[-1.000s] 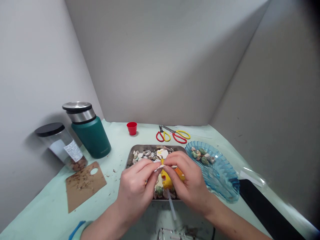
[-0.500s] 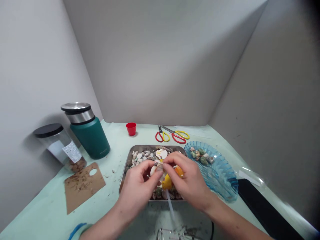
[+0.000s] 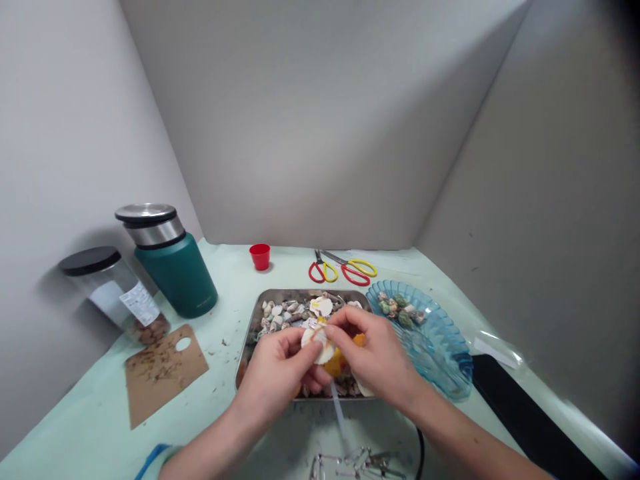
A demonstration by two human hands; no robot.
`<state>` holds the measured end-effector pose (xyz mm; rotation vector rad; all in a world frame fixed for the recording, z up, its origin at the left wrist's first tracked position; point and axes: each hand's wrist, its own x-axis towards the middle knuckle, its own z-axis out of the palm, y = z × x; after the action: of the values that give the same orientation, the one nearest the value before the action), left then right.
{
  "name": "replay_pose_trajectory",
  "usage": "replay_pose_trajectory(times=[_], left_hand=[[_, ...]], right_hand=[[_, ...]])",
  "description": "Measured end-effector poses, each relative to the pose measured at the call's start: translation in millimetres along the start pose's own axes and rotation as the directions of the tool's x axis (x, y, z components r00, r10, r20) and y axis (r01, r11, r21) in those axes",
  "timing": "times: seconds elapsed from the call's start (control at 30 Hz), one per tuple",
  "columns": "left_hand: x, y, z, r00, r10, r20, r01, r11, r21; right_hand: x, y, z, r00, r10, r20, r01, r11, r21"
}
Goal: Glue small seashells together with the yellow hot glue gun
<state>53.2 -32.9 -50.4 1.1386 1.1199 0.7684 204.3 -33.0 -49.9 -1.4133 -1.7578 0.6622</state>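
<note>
Over a metal tray [image 3: 243, 347] of small shells, my left hand [image 3: 280, 363] pinches a white scallop shell [image 3: 316, 345] between thumb and fingers. The thumb and fingertips of my right hand [image 3: 373, 350] are closed at the shell's upper right edge; whatever they grip there is too small to make out. Yellow-orange pieces [image 3: 335, 363] show behind and below the shell, partly hidden by my hands. Another white shell [image 3: 321, 306] lies in the tray just beyond my fingers. A pale translucent stick [image 3: 337, 407] sticks out below the tray's front.
At left are a green bottle [image 3: 177, 277], a lidded jar [image 3: 127, 300] and a brown card [image 3: 165, 373]. Behind the tray are a red cup [image 3: 261, 257] and two scissors [image 3: 356, 272]. A blue dish [image 3: 435, 340] of shells is at right; metal pins [image 3: 355, 465] lie in front.
The scallop shell between my hands has turned and its broad face now shows more fully. My hands remain close together, and the view has shifted slightly.
</note>
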Motion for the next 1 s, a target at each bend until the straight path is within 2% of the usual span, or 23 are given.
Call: replay_pose_trajectory(times=[0.13,0.2,0.4,0.5,0.7,0.83,1.0], left_hand=[[4.8,-4.2,-4.1,0.999,0.015,0.039,-0.009,0.99,-0.143],[6.7,-5.4,-6.6,0.999,0.014,0.029,-0.008,0.979,-0.205],[7.3,-2.7,-8.9,0.999,0.01,-0.031,-0.018,0.962,-0.274],[6.4,-1.7,-8.4,0.999,0.034,-0.034,-0.042,0.962,-0.269],[5.1,-1.3,-8.3,0.999,0.046,-0.025,-0.051,0.963,-0.266],[5.5,-1.7,-8.4,0.999,0.046,-0.019,-0.05,0.963,-0.266],[5.8,-2.3,-8.3,0.998,0.05,-0.028,-0.056,0.964,-0.26]], right_hand=[[0.9,0.0,-3.6,0.999,-0.014,0.045,0.011,0.997,0.071],[1.6,-0.6,-7.3,0.999,-0.032,0.031,0.029,0.995,0.09],[2.7,1.8,-10.5,0.992,-0.114,-0.052,0.111,0.993,-0.042],[3.0,3.4,-8.3,0.996,-0.084,-0.027,0.083,0.996,-0.033],[4.5,5.6,-6.8,0.999,0.016,0.046,-0.02,0.996,0.092],[6.5,10.8,-5.1,0.989,0.089,0.12,-0.114,0.97,0.216],[8.0,11.5,-4.3,0.982,0.125,0.144,-0.165,0.937,0.309]])
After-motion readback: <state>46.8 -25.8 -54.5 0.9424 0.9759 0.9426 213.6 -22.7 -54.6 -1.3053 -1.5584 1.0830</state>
